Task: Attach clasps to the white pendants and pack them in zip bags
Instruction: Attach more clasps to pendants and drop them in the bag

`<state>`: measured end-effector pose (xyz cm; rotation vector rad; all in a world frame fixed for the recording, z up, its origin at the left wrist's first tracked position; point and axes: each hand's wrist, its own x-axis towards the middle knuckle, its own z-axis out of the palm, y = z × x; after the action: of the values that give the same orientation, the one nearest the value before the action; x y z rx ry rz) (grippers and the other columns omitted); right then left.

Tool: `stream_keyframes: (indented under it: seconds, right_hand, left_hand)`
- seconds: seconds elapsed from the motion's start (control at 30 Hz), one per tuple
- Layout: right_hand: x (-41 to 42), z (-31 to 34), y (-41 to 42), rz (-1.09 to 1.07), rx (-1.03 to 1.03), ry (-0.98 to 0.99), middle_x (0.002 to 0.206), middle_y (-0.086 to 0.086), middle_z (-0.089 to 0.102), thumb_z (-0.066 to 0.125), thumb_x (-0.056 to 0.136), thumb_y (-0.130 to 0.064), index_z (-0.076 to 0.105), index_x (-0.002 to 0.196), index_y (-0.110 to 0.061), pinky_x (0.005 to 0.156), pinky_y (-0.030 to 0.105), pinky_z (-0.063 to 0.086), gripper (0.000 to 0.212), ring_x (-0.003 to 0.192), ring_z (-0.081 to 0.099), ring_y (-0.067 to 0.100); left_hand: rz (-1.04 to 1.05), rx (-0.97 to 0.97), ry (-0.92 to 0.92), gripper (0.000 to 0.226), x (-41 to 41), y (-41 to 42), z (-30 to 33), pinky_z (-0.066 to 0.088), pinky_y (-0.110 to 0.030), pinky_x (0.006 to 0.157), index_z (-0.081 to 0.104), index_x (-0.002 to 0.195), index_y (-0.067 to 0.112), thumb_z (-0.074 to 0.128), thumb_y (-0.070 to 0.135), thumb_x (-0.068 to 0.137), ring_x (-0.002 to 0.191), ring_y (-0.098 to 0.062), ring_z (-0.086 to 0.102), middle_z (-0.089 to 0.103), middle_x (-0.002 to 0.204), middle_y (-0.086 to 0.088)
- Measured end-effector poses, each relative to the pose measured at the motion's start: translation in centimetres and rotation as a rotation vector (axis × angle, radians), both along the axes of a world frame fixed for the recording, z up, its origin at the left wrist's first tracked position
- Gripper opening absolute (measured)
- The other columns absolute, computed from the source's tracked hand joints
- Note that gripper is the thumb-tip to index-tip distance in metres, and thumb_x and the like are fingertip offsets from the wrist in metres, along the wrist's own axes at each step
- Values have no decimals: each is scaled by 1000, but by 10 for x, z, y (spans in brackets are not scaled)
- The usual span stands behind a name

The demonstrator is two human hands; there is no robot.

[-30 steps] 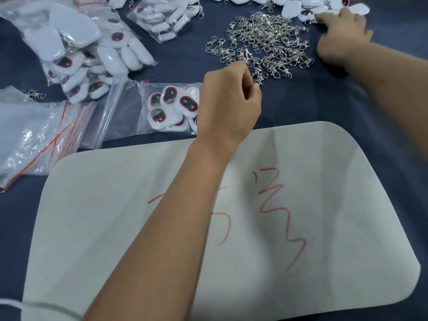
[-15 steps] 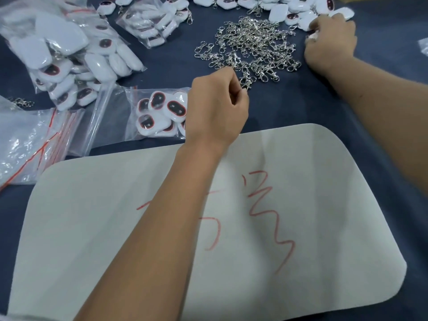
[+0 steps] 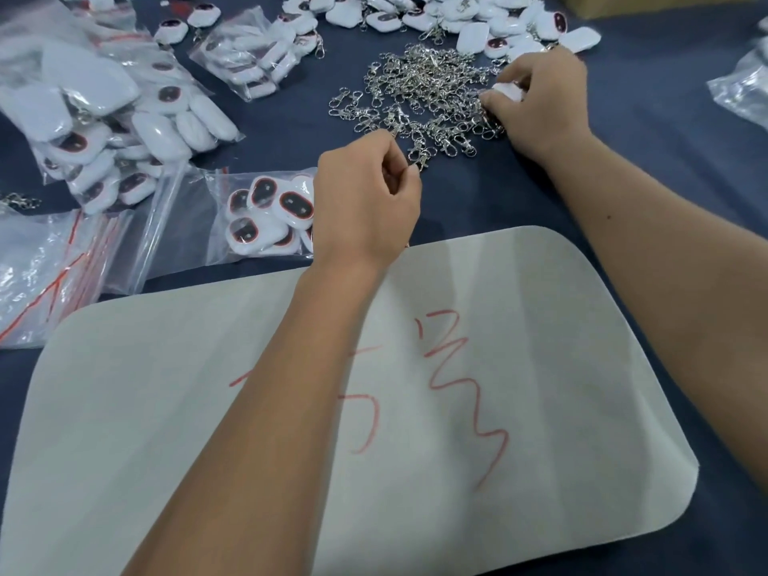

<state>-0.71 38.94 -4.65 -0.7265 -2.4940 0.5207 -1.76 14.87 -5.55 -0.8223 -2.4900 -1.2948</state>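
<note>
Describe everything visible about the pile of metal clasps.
The clasp pile is a loose, tangled heap of small shiny silver lobster clasps with swivel rings, apparently metal. It lies on the dark blue cloth, beyond the white mat and just before the loose pendants. The left hand pinches a clasp at its near edge; the right hand, holding a white pendant, rests on its right side.

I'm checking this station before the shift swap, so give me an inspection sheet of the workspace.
Surface: dark blue cloth, white mat with red marks in front.
Job's things: clasp pile; loose white pendants beyond it; filled zip bags at left.
Clutter: empty zip bags at left edge.
Grips: left hand pinches a clasp; right hand holds a pendant at the pile.
Cables: nothing seen.
Surroundings: cardboard edge at top right.
</note>
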Motion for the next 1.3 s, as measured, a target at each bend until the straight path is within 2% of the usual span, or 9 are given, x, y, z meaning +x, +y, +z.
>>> stream_keyframes:
  seconds: [0.17, 0.3, 0.4, 0.5, 0.7, 0.83, 1.03, 1.2, 1.3]
  right_hand:
    - [3, 7, -18, -47, -171, 229, 105, -2, 71, 72, 86, -30, 75, 112, -13, 93, 24, 50, 32, 101, 64, 11]
    - [5, 12, -68, 57, -772, 481, 76, 11, 65, 59, 102, -28, 64, 80, -5, 67, 37, 49, 33, 71, 57, 25]
    - [18, 11, -112, 164, -1210, 529, 79, 19, 73, 47, 110, -19, 63, 80, -2, 74, 43, 63, 37, 73, 69, 31]
    - [32, 2, -131, 293, -1353, 557, 76, 14, 71, 45, 106, -3, 64, 80, 0, 71, 37, 63, 33, 72, 72, 25]
    - [41, -2, -135, 431, -1115, 533, 107, 29, 73, 74, 90, 2, 72, 103, 10, 102, 53, 56, 15, 102, 71, 39]
    - [41, -2, -140, 503, -911, 526, 111, 24, 73, 81, 79, 11, 69, 98, 6, 100, 49, 57, 23, 109, 71, 34]
    - [37, -4, -138, 542, -1085, 560, 113, 26, 67, 73, 85, 7, 65, 113, 7, 104, 51, 51, 29, 107, 65, 31]
    - [33, -8, -136, 407, -999, 558, 113, 15, 67, 71, 91, 1, 66, 123, -2, 88, 31, 55, 32, 100, 65, 18]
    - [30, -10, -138, 402, -977, 518, 109, 23, 73, 70, 95, -2, 69, 118, 4, 90, 44, 57, 24, 95, 69, 25]
  left_hand:
    - [14, 76, -38, 16, 1, -1, 4, 43, -19, 59, 65, 76, 11, 69, 20, 88, 62, -14, 57, 63, 63, 6]
    - [50, 196, -106, 11, -1, -4, 11, 44, -14, 64, 70, 87, 9, 66, 19, 91, 73, -12, 61, 66, 70, 6]
    - [31, 169, -134, 15, -5, -6, 13, 49, -18, 76, 74, 100, 14, 68, 26, 94, 76, -6, 63, 67, 79, 11]
    - [0, 175, -145, 14, -7, -10, 13, 53, -22, 76, 76, 97, 13, 73, 26, 92, 75, -6, 65, 70, 82, 9]
    - [7, 369, -370, 18, -10, -10, 13, 61, -44, 81, 79, 93, 10, 66, 20, 85, 79, -22, 75, 77, 82, -3]
    - [39, 474, -461, 21, -15, -11, 11, 61, -51, 82, 78, 84, 11, 71, 30, 84, 81, -26, 75, 76, 78, -3]
    - [44, 579, -526, 14, -15, -13, 8, 63, -51, 82, 75, 90, 11, 77, 15, 76, 78, -29, 77, 78, 80, -11]
    - [12, 596, -471, 16, -12, -12, 7, 63, -50, 79, 75, 95, 8, 77, 4, 80, 75, -27, 77, 78, 80, -10]
    - [10, 656, -466, 17, -14, -12, 8, 64, -45, 78, 75, 95, 7, 74, -2, 81, 79, -27, 75, 77, 86, -12]
